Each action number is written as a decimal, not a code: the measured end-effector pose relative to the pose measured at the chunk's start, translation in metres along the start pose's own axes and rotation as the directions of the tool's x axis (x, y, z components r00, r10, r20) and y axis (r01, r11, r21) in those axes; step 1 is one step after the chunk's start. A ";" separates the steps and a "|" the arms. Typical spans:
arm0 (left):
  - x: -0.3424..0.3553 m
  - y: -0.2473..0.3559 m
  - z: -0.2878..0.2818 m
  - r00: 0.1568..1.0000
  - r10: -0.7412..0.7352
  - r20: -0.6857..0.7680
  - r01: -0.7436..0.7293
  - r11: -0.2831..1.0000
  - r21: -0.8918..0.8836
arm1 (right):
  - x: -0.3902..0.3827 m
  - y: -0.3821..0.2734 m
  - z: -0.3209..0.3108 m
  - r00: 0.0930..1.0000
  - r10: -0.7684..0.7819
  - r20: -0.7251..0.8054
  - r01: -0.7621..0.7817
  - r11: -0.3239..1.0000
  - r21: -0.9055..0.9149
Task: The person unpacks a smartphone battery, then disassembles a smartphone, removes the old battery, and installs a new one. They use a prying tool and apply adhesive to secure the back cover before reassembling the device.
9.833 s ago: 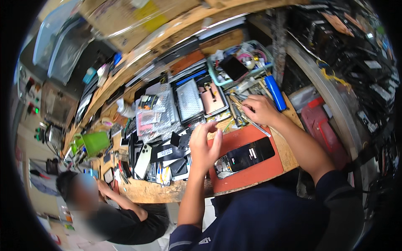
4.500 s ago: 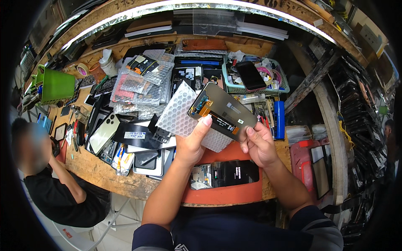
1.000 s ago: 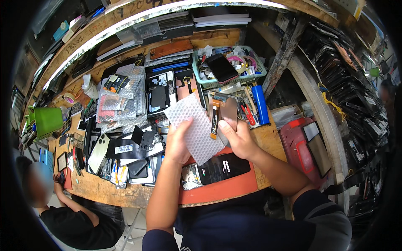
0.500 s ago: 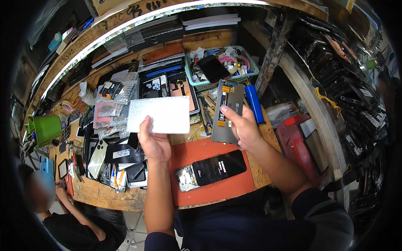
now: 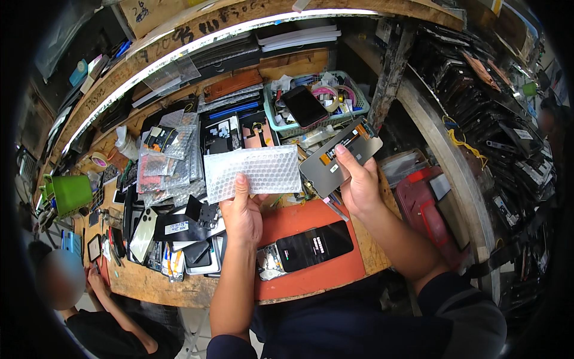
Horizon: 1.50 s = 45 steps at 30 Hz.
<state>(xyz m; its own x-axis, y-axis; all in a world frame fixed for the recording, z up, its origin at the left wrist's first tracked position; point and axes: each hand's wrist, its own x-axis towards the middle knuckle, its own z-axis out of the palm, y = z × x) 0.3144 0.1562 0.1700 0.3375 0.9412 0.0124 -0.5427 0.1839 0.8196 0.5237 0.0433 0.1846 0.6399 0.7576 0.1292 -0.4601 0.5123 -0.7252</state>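
Right hand (image 5: pixel 362 182) pinches display panel (image 5: pixel 326 173) under thumb, right of centre; I read its long axis climbing toward upper right. Left hand (image 5: pixel 242 218) pinches bubble-wrap pouch (image 5: pixel 269 169), near level, just left of panel. Opened phone (image 5: pixel 315 246) lies below both, lower centre.

At five o'clock we see white lettering, in two lines, across the black phone screen (image 5: pixel 315 246). At eight o'clock we find dark handwriting on a white label (image 5: pixel 176 228) stuck to a black sheet (image 5: pixel 199 234). Toward eleven o'clock we make out bold dark characters drawn along the wooden beam (image 5: pixel 197 27), and smaller ones on the brown panel (image 5: pixel 146 15) above it.
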 end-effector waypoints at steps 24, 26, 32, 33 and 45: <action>-0.026 -0.011 0.025 0.921 -0.332 0.205 0.322 0.943 0.082 | -0.004 0.002 0.007 0.983 -0.098 -0.154 0.110 0.992 0.070; -0.026 -0.015 0.026 0.919 -0.321 0.229 0.308 0.947 0.093 | -0.006 0.011 0.004 0.987 -0.086 -0.134 0.097 0.992 0.077; -0.033 -0.021 0.029 0.947 -0.233 0.220 0.214 0.971 0.106 | -0.016 0.024 0.004 0.996 0.076 0.056 -0.081 0.992 0.099; -0.029 -0.019 0.025 0.961 -0.189 0.201 0.177 0.981 0.079 | -0.016 0.022 0.008 0.992 0.095 0.081 -0.103 0.990 0.098; 0.005 0.016 0.001 0.990 0.059 0.124 -0.066 0.997 0.051 | 0.003 -0.008 -0.007 0.938 0.269 0.218 -0.298 0.948 0.114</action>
<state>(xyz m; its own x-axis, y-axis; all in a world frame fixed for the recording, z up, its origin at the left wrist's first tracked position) 0.3079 0.1640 0.1840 0.3980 0.9079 0.1317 -0.5235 0.1068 0.8453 0.5329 0.0386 0.1861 0.3425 0.9366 0.0741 -0.6965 0.3060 -0.6490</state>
